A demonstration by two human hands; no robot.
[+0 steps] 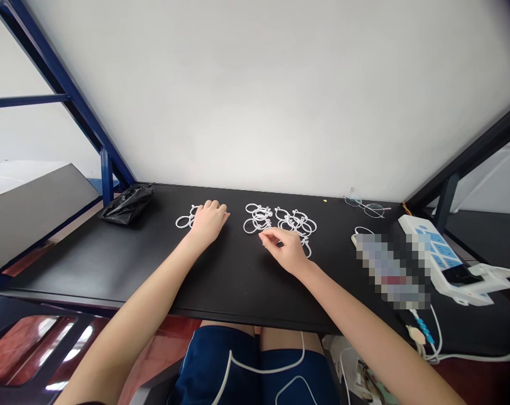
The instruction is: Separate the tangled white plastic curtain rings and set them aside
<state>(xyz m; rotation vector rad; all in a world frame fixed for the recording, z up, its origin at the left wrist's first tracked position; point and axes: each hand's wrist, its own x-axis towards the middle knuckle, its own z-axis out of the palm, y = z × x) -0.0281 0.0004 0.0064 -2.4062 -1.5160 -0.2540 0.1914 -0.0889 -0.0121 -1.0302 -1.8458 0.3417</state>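
My left hand (pixel 208 221) lies palm down at the far side of the black desk (pixel 90 259), covering part of a small group of thin white plastic loops (pixel 184 221). My right hand (pixel 280 247) has its thumb and fingertips pinched together at the front edge of a tangled cluster of similar loops (pixel 257 216). A second tangled cluster (pixel 299 220) sits directly beside it, partly behind my right hand. The fingers hide whether anything lies in the pinch.
A crumpled black plastic bag (pixel 127 204) lies at the desk's far left. Wire-rimmed glasses (pixel 367 206) and a blurred, pixelated patch (pixel 392 270) lie to the right. Beyond the patch is a white power strip (pixel 432 253) with cables. A white wall stands behind the desk.
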